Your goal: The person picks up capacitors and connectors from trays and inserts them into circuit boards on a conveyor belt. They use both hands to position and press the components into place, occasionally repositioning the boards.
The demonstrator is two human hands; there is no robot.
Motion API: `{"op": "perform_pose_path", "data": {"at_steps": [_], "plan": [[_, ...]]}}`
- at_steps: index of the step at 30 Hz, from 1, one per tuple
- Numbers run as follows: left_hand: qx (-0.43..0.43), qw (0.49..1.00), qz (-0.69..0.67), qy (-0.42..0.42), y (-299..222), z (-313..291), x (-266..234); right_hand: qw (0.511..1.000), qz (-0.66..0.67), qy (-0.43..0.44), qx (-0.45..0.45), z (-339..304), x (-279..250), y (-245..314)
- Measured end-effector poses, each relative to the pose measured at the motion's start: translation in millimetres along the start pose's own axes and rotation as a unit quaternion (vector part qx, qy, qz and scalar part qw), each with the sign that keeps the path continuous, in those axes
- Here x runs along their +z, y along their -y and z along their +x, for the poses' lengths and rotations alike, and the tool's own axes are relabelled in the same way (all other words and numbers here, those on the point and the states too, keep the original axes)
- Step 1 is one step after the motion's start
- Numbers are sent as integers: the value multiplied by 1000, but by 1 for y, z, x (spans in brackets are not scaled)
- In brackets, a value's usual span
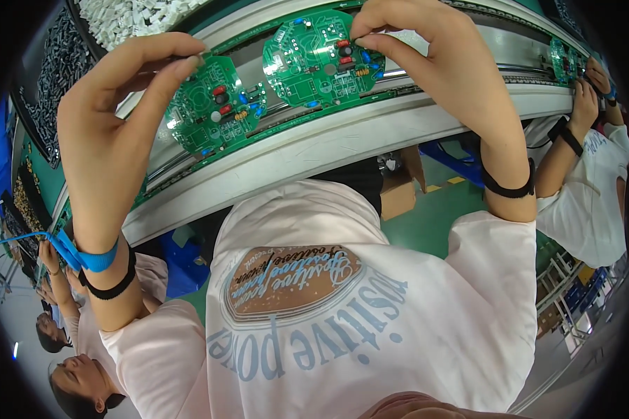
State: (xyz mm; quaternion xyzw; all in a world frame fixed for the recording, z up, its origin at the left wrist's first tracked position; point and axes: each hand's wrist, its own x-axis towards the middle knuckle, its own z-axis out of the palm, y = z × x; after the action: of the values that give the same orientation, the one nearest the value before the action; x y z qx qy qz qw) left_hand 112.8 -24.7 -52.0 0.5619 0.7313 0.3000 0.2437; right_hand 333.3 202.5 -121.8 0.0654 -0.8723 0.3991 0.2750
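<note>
Two green circuit boards lie side by side on a rail line. The left circuit board (195, 108) and the right circuit board (297, 66) both carry small red, blue and black components. My left hand (112, 105) has thumb and forefinger pinched together at the upper edge of the left board. What sits between those fingertips, if anything, is too small to make out. Over the upper right part of the right board, beside its red components, my right hand (426, 45) is also pinched. Its fingertips hide whatever they hold.
A bin of white parts (136, 17) and a tray of dark parts (56, 84) stand at the upper left. The pale rail (314, 153) runs along the near side. Another person's hands (586, 101) work at a board on the far right. A blue strap (94, 258) circles my left wrist, with its cord running left.
</note>
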Motion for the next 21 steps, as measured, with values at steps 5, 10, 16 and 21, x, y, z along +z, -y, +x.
{"op": "perform_pose_path", "data": {"at_steps": [5,10,16,21], "plan": [[115,989,88,23,-17,12,20,995,54,-42,-78,-2,5,-6],[207,962,173,46,-35,28,47,993,37,-47,-102,3,5,-5],[142,984,93,49,-19,24,33,996,16,4,-83,13,-4,9],[12,998,-42,52,-20,14,22,996,24,1,-87,10,-6,3]]}}
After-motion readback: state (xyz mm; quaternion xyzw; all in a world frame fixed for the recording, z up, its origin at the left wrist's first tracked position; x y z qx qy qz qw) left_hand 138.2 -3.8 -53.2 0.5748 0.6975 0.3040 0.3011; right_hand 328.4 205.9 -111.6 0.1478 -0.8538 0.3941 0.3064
